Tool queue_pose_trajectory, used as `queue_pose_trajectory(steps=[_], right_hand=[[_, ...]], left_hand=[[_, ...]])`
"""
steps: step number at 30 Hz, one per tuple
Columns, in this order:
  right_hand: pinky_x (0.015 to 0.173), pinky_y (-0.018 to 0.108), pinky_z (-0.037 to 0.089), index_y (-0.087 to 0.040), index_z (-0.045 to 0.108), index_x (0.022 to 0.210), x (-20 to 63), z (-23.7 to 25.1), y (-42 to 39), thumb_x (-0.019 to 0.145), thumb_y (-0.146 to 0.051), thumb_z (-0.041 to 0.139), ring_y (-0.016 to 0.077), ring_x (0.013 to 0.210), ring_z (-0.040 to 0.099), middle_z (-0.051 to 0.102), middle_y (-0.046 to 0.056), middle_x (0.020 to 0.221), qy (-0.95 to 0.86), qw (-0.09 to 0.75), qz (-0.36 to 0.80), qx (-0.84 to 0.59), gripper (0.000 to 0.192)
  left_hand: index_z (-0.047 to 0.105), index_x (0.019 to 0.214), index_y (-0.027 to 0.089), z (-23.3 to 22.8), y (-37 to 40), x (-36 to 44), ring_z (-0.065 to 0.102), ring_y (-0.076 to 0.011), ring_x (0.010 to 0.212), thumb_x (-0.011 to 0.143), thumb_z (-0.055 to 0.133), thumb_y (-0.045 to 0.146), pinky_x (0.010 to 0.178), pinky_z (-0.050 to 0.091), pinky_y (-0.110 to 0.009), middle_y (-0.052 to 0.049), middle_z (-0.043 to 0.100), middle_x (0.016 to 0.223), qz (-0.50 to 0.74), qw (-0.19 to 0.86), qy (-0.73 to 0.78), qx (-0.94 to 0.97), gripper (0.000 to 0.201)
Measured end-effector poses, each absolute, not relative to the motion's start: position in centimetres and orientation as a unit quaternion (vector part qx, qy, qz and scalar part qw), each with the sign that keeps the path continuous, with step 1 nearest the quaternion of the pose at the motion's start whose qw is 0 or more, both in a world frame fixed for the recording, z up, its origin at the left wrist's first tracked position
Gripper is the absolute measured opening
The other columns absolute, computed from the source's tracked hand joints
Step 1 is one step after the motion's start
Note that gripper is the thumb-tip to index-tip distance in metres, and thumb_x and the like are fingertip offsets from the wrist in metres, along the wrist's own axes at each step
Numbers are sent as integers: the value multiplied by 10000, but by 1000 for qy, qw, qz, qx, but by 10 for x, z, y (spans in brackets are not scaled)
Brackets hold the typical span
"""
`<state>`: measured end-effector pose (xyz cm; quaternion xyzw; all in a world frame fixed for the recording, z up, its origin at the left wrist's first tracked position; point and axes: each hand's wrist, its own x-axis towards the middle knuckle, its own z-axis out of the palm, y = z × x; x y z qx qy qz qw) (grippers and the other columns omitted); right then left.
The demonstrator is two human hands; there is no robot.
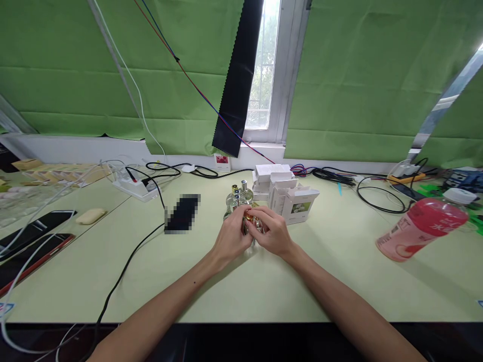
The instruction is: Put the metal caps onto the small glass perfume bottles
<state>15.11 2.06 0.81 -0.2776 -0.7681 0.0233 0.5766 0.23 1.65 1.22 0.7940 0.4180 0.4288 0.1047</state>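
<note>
Close together at the middle of the table, my left hand [233, 232] and my right hand [276, 232] have their fingers curled around a small glass perfume bottle [249, 216]. An orange-gold tint shows at its top; the fingers cover most of it. Just behind my hands stand several clear glass perfume bottles [246, 193] with silver or gold tops, partly hidden. To the right of them, small white boxes [300, 207] stand on end, some with raised flaps; the front one carries a flower picture. More white boxes [272, 171] are stacked behind.
A dark pixelated rectangle [183, 213] lies left of my hands, near a black cable [132, 256]. Phones [37, 256], a power strip [134, 185] and a cream-coloured oval object [90, 216] are farther left. A pink drink bottle [418, 229] leans at right; coiled black cables [332, 176] lie behind.
</note>
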Motion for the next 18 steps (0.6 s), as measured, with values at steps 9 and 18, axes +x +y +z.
queue_pose_trajectory(steps=[9,18], right_hand=[[677,283,598,-233,655,1028,151,8,21,899,-157,583,172,834,698,721,67,996,-766,580,24,-275,166],[660,285,588,-240,656,1046,152,8,21,910,-183,583,171,814,690,715,66,1002,-772,564,22,-293,165]], left_hand=[[521,1170,198,13,16,3,621,-146,695,774,527,104,661,503,-275,-31,667,935,424,102,418,797,407],[516,1170,207,13,15,3,624,-156,724,763,530,90,671,506,-286,-32,663,943,426,104,418,796,423]])
